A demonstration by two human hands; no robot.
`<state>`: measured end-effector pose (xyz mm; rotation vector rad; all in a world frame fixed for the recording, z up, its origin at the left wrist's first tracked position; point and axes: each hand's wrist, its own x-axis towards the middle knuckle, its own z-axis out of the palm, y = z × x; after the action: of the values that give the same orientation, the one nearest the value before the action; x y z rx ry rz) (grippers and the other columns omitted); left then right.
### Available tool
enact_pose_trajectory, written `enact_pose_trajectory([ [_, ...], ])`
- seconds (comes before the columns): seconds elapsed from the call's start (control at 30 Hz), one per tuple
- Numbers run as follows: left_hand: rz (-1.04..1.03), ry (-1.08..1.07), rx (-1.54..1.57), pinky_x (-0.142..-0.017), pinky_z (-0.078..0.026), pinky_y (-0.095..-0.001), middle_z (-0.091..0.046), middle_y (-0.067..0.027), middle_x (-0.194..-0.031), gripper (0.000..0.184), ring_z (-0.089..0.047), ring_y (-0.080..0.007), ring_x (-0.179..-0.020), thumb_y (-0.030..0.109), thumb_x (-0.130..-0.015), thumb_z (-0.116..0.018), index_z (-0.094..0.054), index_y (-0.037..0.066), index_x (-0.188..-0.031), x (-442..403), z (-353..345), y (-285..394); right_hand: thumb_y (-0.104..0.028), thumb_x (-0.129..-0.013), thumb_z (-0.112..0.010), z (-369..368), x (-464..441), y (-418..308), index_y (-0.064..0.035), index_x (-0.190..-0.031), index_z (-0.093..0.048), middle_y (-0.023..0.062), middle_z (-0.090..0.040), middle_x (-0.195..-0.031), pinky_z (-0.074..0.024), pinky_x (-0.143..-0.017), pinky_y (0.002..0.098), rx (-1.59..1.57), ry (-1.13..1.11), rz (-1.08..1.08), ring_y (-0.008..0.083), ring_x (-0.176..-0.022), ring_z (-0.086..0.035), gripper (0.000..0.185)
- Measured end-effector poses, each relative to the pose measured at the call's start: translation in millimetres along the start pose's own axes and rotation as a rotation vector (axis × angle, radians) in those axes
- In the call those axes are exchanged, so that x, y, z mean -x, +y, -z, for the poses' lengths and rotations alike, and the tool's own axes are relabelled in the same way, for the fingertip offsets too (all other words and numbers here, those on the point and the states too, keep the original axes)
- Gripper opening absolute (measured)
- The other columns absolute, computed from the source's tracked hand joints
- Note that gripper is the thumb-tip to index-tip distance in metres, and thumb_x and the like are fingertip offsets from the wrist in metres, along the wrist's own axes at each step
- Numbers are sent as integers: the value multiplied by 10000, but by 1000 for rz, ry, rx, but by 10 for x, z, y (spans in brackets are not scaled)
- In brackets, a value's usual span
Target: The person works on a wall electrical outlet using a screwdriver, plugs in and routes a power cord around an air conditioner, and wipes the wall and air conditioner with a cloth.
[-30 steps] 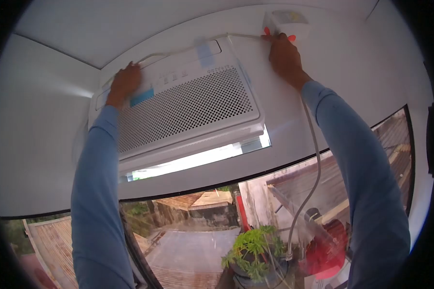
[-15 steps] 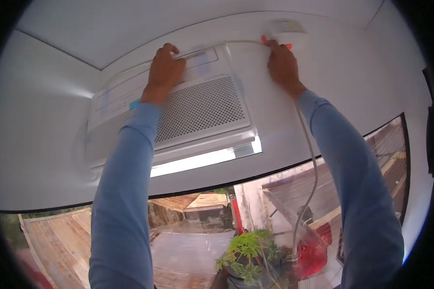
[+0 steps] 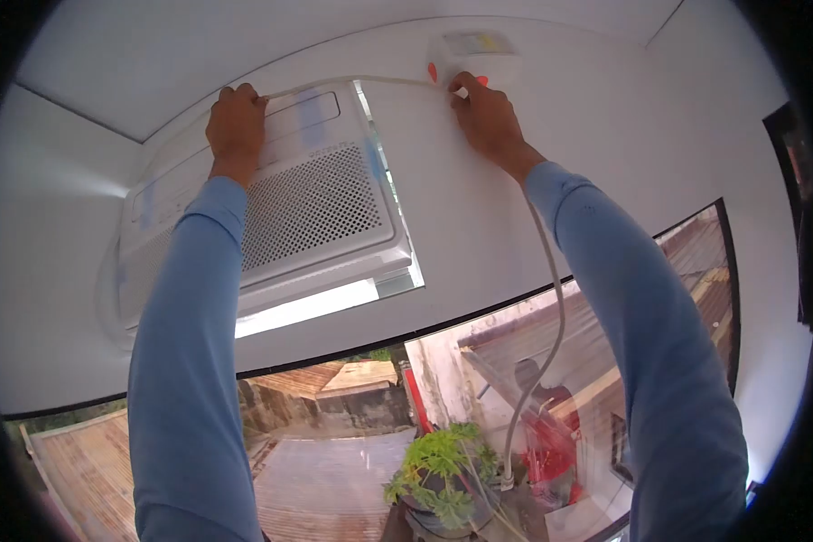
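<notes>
A white window air conditioner point(image 3: 312, 212) with a perforated grille is set in the wall opening, seen from below. A pale power cord point(image 3: 352, 79) runs along its top edge toward the right. My left hand point(image 3: 236, 131) is closed around the cord at the unit's upper edge. Beneath a white wall box point(image 3: 488, 45) with two red tabs, my right hand point(image 3: 488, 119) pinches the cord; part of the grip is hidden by the fingers. From there the cord hangs past my right wrist, its plug point(image 3: 507, 479) dangling low in front of the window.
Daylight shows through gaps beside and under the unit. Below it is a dark-framed window point(image 3: 334, 361). Through the glass appear rusty roofs point(image 3: 90, 461), a green plant point(image 3: 443, 456) and a red shape point(image 3: 549, 452). A dark-framed object point(image 3: 790, 208) is on the right wall.
The view has shifted right, so the unit, box and hands appear farther left. My left hand has slid leftward along the unit's top edge. My right hand stays just below the box.
</notes>
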<state>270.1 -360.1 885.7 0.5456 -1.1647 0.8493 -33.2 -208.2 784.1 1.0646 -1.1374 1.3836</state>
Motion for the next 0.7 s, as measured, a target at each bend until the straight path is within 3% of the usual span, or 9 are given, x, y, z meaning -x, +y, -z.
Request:
enact_pose_trajectory([
  [0.1,25,-19,-16,-874,-558,-476,-677,-114,-1146,259,-665,-325,-1087,331,-981,-634,-712,109,-1089,-32,-39,-24,-206,-1010,-559,62,16,144,-108,-1182,-596,182,-717,-931,-554,-820,502,-123,-9,136,381,-914,-697,201],
  [0.2,27,-61,-13,-891,-552,-489,-674,-124,-1175,320,-671,-341,-1089,369,-1002,-588,-699,92,-1118,-124,-77,-32,-202,-1007,-565,214,-58,255,-105,-1176,-603,166,-717,-880,-557,-787,499,-26,137,380,367,-872,-703,199],
  [0.3,34,-78,-40,-907,-553,-492,-657,-144,-1225,394,-667,-367,-1108,402,-1025,-523,-670,67,-1172,-111,-64,101,-186,-994,-536,481,-192,229,-88,-1120,-597,128,-708,-853,-533,-726,455,219,111,286,324,-788,-687,171],
  [0.4,22,-80,-76,-910,-557,-496,-640,-161,-1257,447,-667,-393,-1108,420,-1041,-474,-641,43,-1213,-70,-43,207,-187,-983,-536,722,-357,228,-99,-1120,-586,114,-714,-901,-531,-747,457,409,72,341,311,-831,-686,171],
  [0.6,-11,-73,-65,-917,-554,-512,-658,-169,-1229,478,-676,-409,-1088,430,-1052,-429,-642,33,-1210,-80,-157,112,-227,-998,-554,1006,-514,269,-110,-1123,-572,86,-709,-882,-524,-749,455,345,-12,535,295,-833,-684,172],
  [0.7,-18,-82,-47,-935,-544,-522,-679,-173,-1209,502,-674,-414,-1092,453,-1057,-393,-658,52,-1203,31,-68,189,-213,-993,-552,1057,-717,245,-106,-1111,-601,77,-707,-887,-527,-760,449,379,126,525,285,-830,-683,166],
])
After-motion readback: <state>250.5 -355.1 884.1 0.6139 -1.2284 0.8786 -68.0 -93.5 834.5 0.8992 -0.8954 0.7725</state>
